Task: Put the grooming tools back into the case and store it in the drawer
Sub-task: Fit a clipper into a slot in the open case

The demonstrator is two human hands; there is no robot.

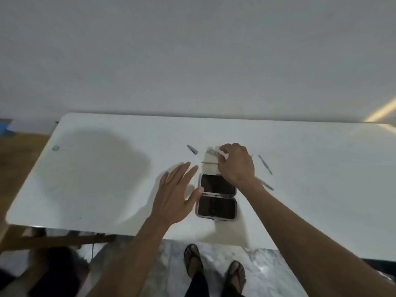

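The grooming case lies open on the white table, two dark-lined halves with pinkish rims. Beyond it lies a pale cloth with small metal tools on it. My right hand reaches over the cloth, fingers curled around a metal tool; whether it grips it is unclear. My left hand hovers flat with fingers spread just left of the case, its thumb near the rim. A nail clipper lies left of the cloth. A thin metal pick and another slim tool lie to the right.
A wall stands behind the table. A small grey object sits near the table's left edge. Under the front edge I see a marbled floor and my feet in sandals. A wooden frame shows at lower left.
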